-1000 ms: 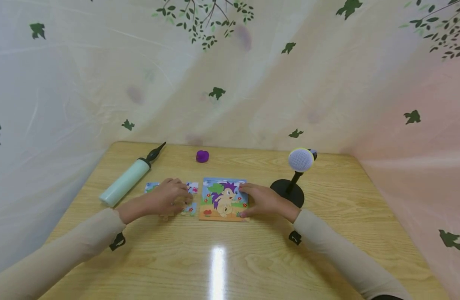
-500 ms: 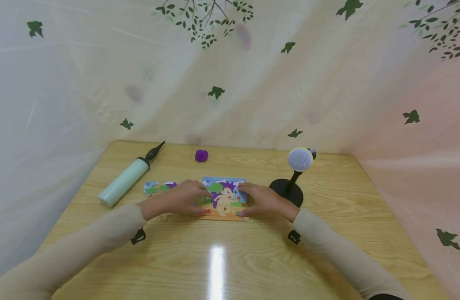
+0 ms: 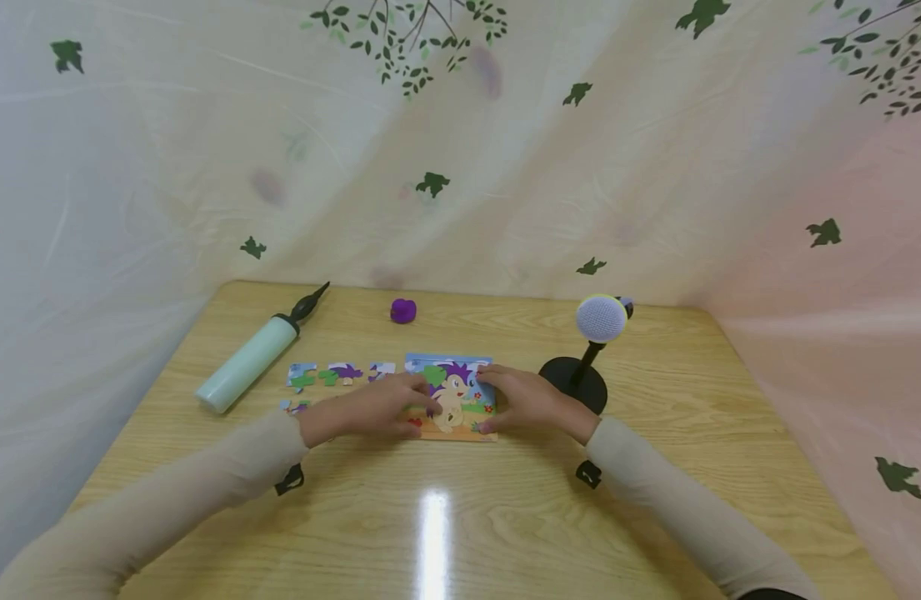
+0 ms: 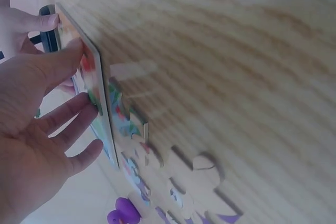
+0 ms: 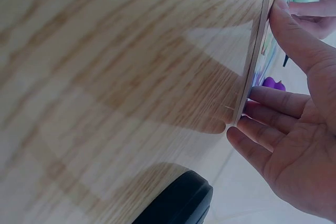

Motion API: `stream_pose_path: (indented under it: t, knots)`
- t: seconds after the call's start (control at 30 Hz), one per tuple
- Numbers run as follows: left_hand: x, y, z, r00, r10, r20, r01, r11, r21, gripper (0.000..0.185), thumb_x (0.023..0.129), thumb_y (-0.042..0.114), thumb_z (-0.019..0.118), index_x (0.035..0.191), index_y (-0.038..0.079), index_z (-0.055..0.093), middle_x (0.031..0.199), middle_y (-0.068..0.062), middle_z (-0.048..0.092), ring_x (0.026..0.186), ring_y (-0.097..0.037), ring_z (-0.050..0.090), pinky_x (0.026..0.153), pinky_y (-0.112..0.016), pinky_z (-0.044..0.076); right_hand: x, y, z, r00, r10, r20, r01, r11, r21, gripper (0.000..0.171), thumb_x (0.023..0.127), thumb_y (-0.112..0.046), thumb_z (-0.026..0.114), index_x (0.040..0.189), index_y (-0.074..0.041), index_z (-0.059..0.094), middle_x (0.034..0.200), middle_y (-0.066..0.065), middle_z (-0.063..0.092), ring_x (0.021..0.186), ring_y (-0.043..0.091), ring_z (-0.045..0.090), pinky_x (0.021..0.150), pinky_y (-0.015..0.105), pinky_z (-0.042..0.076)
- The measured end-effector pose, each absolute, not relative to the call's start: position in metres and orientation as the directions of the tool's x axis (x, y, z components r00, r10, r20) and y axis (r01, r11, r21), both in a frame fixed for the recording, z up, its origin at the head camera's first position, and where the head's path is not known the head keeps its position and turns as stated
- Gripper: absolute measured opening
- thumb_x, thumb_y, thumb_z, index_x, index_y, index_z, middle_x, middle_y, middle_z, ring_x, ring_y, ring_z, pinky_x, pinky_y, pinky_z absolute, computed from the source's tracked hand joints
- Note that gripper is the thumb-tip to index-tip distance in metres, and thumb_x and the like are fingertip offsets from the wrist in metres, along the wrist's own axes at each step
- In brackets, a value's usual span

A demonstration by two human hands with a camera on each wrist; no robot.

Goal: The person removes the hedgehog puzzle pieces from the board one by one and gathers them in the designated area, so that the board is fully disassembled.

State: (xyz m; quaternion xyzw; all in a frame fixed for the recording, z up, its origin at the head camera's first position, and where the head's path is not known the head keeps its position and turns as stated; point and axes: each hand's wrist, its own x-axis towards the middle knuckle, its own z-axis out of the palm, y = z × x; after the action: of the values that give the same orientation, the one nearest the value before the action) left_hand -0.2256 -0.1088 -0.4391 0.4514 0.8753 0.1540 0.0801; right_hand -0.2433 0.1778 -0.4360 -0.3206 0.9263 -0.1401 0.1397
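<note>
Steadying the puzzle (image 3: 456, 398) flat on the surface (image 3: 520, 517), beside loose pieces (image 3: 344, 372), likely calls for light, even pressure from left hand (image 3: 377, 406) and right hand (image 3: 533, 404), both loosely spread, touching opposite sides.

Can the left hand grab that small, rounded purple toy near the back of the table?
Likely yes: only flat, printed puzzle pieces and the colourful, square hedgehog board seem to lie between the bare left hand and the purple toy; nothing tall blocks the way.
</note>
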Motion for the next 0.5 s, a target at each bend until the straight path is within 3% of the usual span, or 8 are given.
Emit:
stream_pose_path:
  t: [0.5]
  knots:
    - [-0.2204,-0.1025,-0.4409,-0.639,0.769,-0.016,0.716,0.602,0.352,0.044,0.088,0.021,0.08,0.13,0.01,0.069,0.119,-0.011,0.063,0.108,-0.024,0.059,0.094,-0.037,0.053,-0.2424,0.1766,-0.4356,-0.754,-0.634,-0.17,-0.556,0.755,-0.347,0.088,0.084,-0.052,0.079,0.149,-0.001,0.049,0.159,0.016,0.044,0.148,0.037,0.04,0.117,0.052,0.039]
